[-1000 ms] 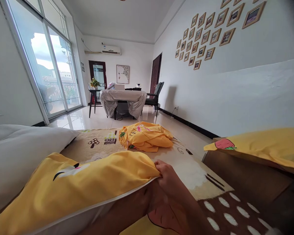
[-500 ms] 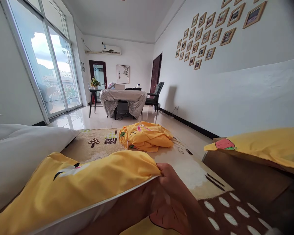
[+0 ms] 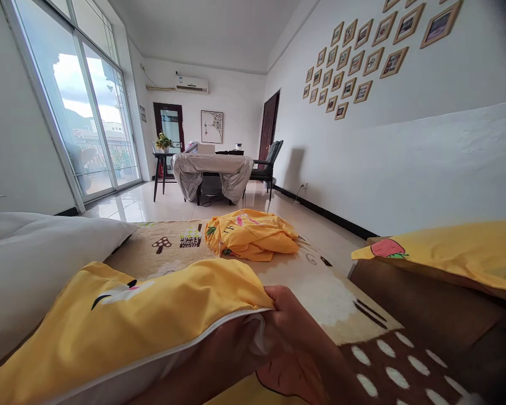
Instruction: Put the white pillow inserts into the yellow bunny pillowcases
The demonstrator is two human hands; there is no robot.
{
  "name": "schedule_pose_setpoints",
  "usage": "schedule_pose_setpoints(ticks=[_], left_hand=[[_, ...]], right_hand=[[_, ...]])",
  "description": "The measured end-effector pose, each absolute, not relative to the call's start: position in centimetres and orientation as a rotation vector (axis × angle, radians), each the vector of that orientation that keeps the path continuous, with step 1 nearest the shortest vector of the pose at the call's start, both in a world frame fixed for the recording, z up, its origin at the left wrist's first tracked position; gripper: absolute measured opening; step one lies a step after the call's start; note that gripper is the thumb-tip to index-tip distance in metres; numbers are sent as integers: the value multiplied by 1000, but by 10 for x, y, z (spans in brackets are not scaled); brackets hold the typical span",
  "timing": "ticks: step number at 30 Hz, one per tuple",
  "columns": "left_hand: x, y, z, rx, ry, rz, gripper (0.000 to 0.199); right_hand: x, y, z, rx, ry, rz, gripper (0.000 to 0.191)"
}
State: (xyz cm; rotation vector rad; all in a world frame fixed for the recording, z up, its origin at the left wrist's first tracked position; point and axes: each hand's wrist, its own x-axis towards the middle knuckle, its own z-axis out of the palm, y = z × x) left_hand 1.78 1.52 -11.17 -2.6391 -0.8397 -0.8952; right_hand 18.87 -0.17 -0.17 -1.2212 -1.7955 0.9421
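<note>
A yellow pillowcase (image 3: 152,309) with a printed face and a white-edged opening spans the lower left, and the pillow inside it shows white along the underside. My right hand (image 3: 284,309) is closed on the case's right corner. Beneath the open edge, my left hand (image 3: 240,337) reaches in from the lower left towards that same corner; its fingers are in shadow and mostly hidden. A bit of white material (image 3: 259,336) shows between the two hands.
Crumpled yellow cloth (image 3: 253,235) lies ahead on the patterned beige blanket (image 3: 324,292). A white pillow (image 3: 37,253) is at the left. Another yellow pillow (image 3: 459,247) rests on a brown surface at the right. A covered table (image 3: 213,163) stands farther off.
My right hand and the pillowcase corner have shifted slightly left and down. The white-edged opening bows more near the corner, and more white material shows between my hands.
</note>
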Motion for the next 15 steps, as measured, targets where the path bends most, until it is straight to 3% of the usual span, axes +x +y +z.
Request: schedule_pose_setpoints(ticks=[15], left_hand=[[23,1,-73,-2837,-1451,-1496,30]], right_hand=[[189,-5,0,-1219,-1770,869,4]])
